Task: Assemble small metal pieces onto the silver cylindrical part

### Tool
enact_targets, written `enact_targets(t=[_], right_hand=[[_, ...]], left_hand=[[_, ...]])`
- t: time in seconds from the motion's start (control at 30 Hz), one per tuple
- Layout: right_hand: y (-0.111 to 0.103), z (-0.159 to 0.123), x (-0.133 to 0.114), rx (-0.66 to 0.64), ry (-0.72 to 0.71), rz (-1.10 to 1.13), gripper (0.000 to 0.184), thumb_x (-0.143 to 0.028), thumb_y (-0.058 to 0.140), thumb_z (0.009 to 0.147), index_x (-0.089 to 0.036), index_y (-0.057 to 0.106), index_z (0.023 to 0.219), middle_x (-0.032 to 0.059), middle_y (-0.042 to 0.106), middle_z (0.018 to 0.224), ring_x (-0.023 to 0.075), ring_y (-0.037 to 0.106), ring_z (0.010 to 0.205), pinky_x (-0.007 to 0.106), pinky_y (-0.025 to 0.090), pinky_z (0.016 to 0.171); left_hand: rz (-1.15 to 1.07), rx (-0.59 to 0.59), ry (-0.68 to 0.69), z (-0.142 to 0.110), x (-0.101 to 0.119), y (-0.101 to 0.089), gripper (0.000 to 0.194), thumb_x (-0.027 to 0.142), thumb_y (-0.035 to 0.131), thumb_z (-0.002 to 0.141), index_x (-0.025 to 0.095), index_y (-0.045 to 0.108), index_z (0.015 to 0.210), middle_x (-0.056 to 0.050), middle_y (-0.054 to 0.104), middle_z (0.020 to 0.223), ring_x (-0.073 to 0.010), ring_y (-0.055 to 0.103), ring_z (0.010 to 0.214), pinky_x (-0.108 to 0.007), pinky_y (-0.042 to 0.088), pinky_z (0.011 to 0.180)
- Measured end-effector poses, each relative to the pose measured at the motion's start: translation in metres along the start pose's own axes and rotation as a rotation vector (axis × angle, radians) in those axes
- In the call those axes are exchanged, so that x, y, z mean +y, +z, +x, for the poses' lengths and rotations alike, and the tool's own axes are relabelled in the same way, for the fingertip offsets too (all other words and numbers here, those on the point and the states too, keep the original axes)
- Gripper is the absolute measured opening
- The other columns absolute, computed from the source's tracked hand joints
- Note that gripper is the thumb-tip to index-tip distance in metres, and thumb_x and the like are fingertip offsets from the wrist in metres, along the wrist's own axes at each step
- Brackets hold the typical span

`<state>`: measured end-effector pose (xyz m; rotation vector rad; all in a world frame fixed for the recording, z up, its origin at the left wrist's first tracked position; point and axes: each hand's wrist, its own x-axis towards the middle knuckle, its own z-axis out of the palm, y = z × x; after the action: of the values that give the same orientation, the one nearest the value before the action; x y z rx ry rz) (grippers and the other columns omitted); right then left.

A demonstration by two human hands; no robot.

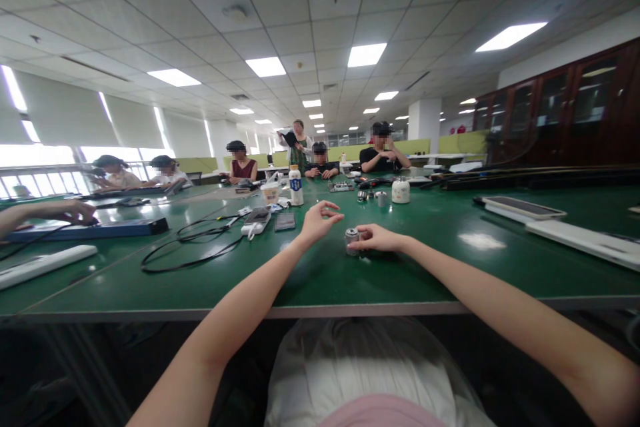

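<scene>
Your right hand (381, 239) grips 1 small metal cylinder (351, 241) by its side, seemingly to steady it upright on the green table (325, 288), top uncovered, while your left hand (319, 220) hovers nearby, fingers loosely curled, holding nothing visible.

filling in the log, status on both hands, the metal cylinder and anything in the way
Left hand empty, fingers curved. Right hand holding upright metal cylinder. White jar beyond, apart.
</scene>
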<state>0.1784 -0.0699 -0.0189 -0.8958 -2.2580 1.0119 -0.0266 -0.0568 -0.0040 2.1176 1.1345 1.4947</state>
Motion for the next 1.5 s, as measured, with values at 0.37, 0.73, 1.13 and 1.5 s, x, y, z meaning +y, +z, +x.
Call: enact_targets(t=[0.37, 0.73, 1.13, 1.5], right_hand=[[0.000, -0.001, -0.002, -0.005, 0.014, -0.003, 0.052, -0.052, 0.070, 0.065, -0.013, 0.059, 0.098, -0.0037, 0.051, 0.062, 0.0080, 0.043, 0.056, 0.021, 0.031, 0.052], [0.000, -0.001, -0.002, -0.006, 0.008, -0.013, 0.057, -0.051, 0.069, 0.066, -0.011, 0.057, 0.105, -0.0035, 0.050, 0.061, 0.0078, 0.041, 0.055, 0.021, 0.027, 0.050], [-0.001, -0.002, -0.003, 0.003, 0.009, -0.009, 0.073, -0.053, 0.070, 0.064, -0.012, 0.050, 0.121, -0.0063, 0.044, 0.055, 0.0074, 0.037, 0.051, 0.021, 0.024, 0.048], [-0.001, 0.000, 0.001, -0.010, 0.003, -0.005, 0.065, -0.054, 0.069, 0.064, -0.013, 0.056, 0.112, -0.0045, 0.049, 0.059, 0.0079, 0.040, 0.053, 0.021, 0.026, 0.050]], left_hand=[[0.198, -0.351, -0.164, -0.002, -0.044, -0.013, 0.040, 0.030, 0.078, 0.057, 0.018, 0.067, 0.093, -0.003, 0.072, 0.072, -0.0222, 0.068, 0.079, -0.032, 0.050, 0.079], [-0.181, -0.153, 0.082, -0.008, 0.011, 0.010, 0.042, 0.035, 0.072, 0.068, 0.013, 0.060, 0.102, -0.008, 0.070, 0.077, -0.0191, 0.067, 0.076, -0.028, 0.052, 0.070], [-0.292, -0.387, 0.076, -0.009, 0.011, 0.014, 0.038, 0.032, 0.065, 0.076, 0.012, 0.056, 0.108, -0.011, 0.070, 0.088, -0.0210, 0.066, 0.087, -0.031, 0.051, 0.076], [-0.137, -0.319, 0.120, -0.010, 0.014, 0.008, 0.033, 0.027, 0.067, 0.074, 0.013, 0.060, 0.102, -0.009, 0.069, 0.086, -0.0189, 0.066, 0.083, -0.028, 0.050, 0.074]])
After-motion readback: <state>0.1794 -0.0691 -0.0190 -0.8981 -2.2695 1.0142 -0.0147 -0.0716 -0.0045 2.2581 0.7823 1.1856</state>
